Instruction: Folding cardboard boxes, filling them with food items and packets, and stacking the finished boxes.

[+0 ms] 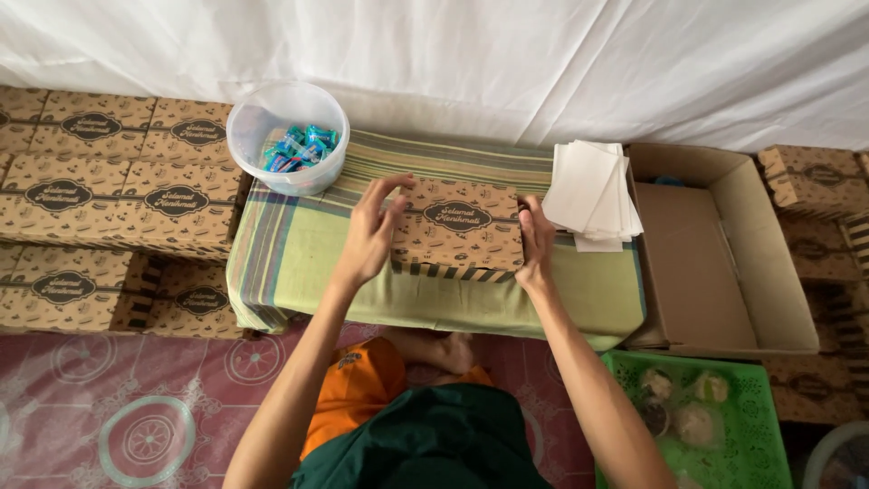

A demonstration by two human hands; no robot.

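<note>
The brown printed box [459, 226] sits closed on the green striped cloth [299, 249] over the low desk, a little right of its middle, with the left hand [369, 233] pressed against its left end and the right hand [536, 237] against its right end — both grips clamped on the box from opposite sides, the left fingers partly lifted over the lid. It looks like thin cardboard: light, fairly stiff when closed, but easy to dent, so the short ends where the hands now sit seem the best hold. One clear plastic tub [288, 136] of blue wrapped sweets stands at the cloth's far left corner, one stack of white paper sheets [593, 193] lies just right of the box, and one open plain carton [715, 254] stands beyond that. At least eight matching boxes [118, 195] are stacked at left — more at right, partly hidden. One green basket [751, 444] holds several wrapped items.
</note>
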